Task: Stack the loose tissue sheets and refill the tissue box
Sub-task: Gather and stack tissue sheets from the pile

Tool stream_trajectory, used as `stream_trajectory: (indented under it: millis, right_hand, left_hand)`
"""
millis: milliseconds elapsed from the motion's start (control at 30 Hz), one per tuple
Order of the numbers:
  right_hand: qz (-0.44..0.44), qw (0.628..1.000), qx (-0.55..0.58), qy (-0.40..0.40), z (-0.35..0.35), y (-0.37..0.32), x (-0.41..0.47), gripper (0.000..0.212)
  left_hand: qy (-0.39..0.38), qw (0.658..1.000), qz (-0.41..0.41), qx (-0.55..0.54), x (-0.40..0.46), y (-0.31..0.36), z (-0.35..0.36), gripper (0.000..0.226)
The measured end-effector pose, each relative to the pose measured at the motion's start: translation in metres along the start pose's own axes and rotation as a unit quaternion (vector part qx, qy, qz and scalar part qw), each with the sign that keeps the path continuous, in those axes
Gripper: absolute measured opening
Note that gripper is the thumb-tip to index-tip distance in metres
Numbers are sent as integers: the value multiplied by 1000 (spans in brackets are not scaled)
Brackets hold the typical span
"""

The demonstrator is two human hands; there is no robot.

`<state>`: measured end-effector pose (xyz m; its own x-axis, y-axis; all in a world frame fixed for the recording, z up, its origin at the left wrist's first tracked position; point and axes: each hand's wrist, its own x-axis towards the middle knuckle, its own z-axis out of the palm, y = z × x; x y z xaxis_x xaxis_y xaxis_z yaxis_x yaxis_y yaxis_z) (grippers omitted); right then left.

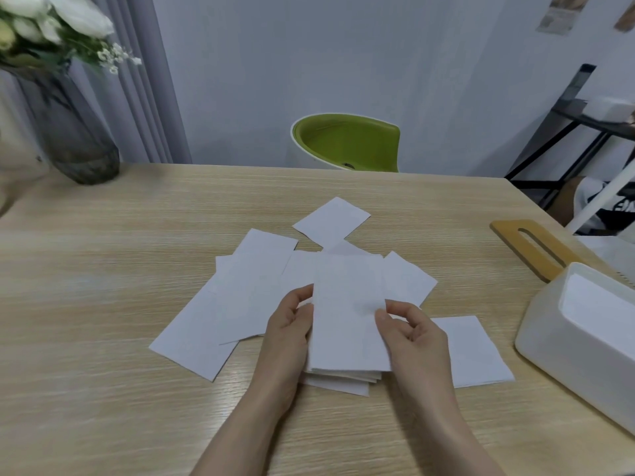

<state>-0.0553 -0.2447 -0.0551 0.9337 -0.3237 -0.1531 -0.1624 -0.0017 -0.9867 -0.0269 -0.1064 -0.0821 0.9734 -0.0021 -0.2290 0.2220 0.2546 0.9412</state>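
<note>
Hands curled: left hand [290, 324], right hand [410, 333] pinch tissue stack [347, 314] edges above table [103, 304].

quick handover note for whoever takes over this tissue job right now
Left hand and right hand both pinch the small stack of tissues at mid-table.
Loose sheets lie fanned around it on the table. The tissue box stands open at right, the wooden lid lying behind it.
Done: a few sheets stacked.
Left: gather the rest, load the box, refit the lid.
</note>
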Motion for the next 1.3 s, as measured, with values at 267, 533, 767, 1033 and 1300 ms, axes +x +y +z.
stream_trajectory:
  millis: [267,533,767,1033,1300]
  right_hand:
    - [-30,999,-19,13,-1,6,-1,10]
    - [-26,994,-75,-69,2,11,1,43]
    - [-72,978,-159,-116,11,18,-3,60]
    - [-58,980,-97,-161,-16,5,12,35]
    - [-18,966,-122,-227,-51,-22,34,35]
  left_hand:
    - [-20,1000,17,3,0,-3,-2,26]
    - [-23,999,45,0,1,-3,0,25]
    - [-36,997,53,44,-5,-5,4,30]
    - [-34,998,55,14,-4,1,1,31]
    - [-41,998,37,19,-6,6,-3,40]
